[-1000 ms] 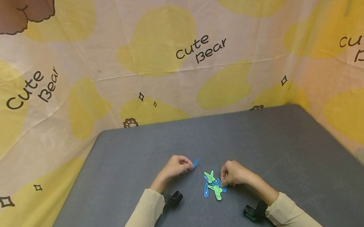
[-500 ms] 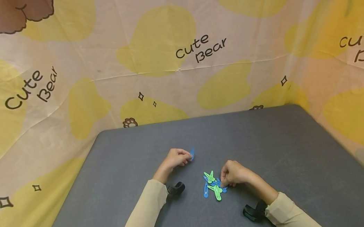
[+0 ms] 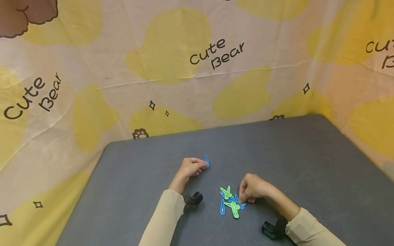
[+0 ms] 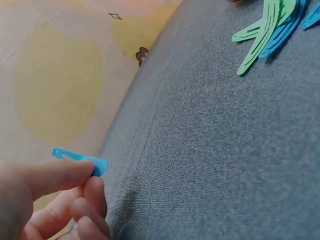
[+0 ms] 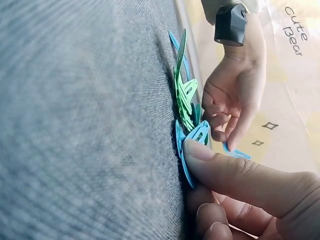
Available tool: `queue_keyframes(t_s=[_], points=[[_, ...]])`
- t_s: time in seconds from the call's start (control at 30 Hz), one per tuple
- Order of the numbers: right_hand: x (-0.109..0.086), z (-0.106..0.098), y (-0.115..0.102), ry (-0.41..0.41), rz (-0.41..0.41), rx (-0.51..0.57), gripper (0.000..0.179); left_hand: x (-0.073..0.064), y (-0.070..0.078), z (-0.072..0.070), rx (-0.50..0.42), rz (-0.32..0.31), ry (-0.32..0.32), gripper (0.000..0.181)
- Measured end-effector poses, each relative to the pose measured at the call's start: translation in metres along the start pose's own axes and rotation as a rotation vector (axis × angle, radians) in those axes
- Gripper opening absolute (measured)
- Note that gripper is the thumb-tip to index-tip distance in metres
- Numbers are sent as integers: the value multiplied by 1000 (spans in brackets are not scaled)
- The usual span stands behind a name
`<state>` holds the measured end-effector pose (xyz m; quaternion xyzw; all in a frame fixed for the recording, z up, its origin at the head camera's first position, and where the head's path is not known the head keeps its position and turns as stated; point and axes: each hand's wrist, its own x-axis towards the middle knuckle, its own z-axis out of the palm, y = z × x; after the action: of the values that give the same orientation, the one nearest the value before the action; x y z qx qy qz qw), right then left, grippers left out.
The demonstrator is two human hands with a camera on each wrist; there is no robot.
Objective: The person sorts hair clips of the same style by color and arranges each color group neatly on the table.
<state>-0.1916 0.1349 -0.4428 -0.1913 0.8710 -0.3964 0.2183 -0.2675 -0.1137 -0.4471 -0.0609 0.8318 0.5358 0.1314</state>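
Note:
Thumb and index finger of my left hand [image 3: 190,167] pinch a blue snap hair clip [image 4: 75,156], held up beyond the pile and to its left. Green snap clips [image 3: 226,191] and blue ones lie overlapping in a small heap on the grey table. At the heap's right side is my right hand [image 3: 253,187], its thumb and curled fingers pinching another blue hair clip [image 5: 199,131] among the others. The fingertips under that clip are partly hidden. One blue clip [image 3: 222,207] lies at the heap's left edge.
The grey table [image 3: 145,160] reaches back to a hanging cloth [image 3: 179,56] printed with yellow patches and lettering. A black wrist device [image 3: 193,199] sits on the left wrist, and a second black device [image 3: 274,230] on the right.
My left hand has moved away toward the table's far side with the blue hair clip, which now points more upright. My right hand has stayed at the heap.

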Motion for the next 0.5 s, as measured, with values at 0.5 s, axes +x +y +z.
queue_keyframes(t_s=[0.5], points=[[1, 3, -1, 28, 34, 1, 13, 16, 5, 7, 39, 18, 39, 18]])
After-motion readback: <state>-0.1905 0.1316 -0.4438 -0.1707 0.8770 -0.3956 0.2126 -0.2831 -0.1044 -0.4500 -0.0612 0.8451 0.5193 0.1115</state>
